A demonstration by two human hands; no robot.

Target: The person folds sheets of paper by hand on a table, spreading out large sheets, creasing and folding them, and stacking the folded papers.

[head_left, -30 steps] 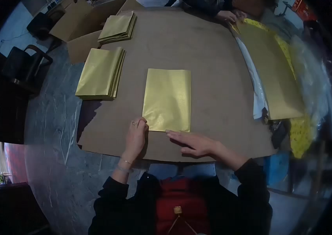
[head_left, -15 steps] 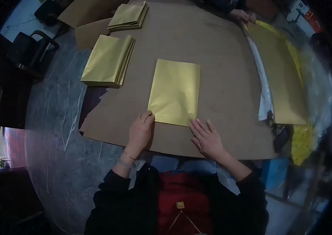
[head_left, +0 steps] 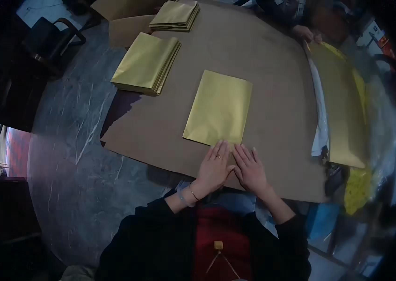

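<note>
A folded gold paper sheet (head_left: 220, 107) lies flat on the brown cardboard table cover (head_left: 282, 117) in front of me. My left hand (head_left: 214, 166), with a ring and bracelets, rests palm down at the paper's near edge, fingers stretched out. Beside it, my right hand (head_left: 250, 169) lies flat with its fingertips at the near right corner. The two thumbs come close together or touch; I cannot tell which. Neither hand grips anything.
Beyond to the left sit a stack of folded gold paper (head_left: 146, 63) and another stack (head_left: 175, 15), near an open cardboard box (head_left: 130, 29). Large gold sheets (head_left: 343, 107) lie along the right edge, where another person's hand (head_left: 304, 33) touches them. A black chair (head_left: 48, 40) stands at left.
My left hand has moved right, from the paper's near left corner to beside my right hand, and its fingers have flattened. The view has turned slightly.
</note>
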